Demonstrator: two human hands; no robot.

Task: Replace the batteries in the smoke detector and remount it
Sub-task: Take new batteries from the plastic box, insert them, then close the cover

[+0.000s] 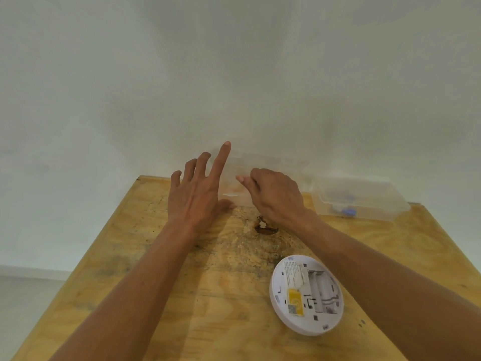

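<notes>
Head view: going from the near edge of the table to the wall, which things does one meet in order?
Smoke detector lying back-up → dark knot in the wood → clear plastic container at the wall, where both hands reach.

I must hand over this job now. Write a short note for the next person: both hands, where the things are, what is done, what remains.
Left hand: open, fingers spread, at the clear box by the wall.
Right hand: fingers curled at the same box; a grip cannot be confirmed.
Smoke detector: off its mount, back side up on the wooden table, battery bay open and apparently empty.
Second clear box: far right, blue items inside.
Done: detector taken down, bay opened.
Left: insert new batteries, close, remount.
</notes>
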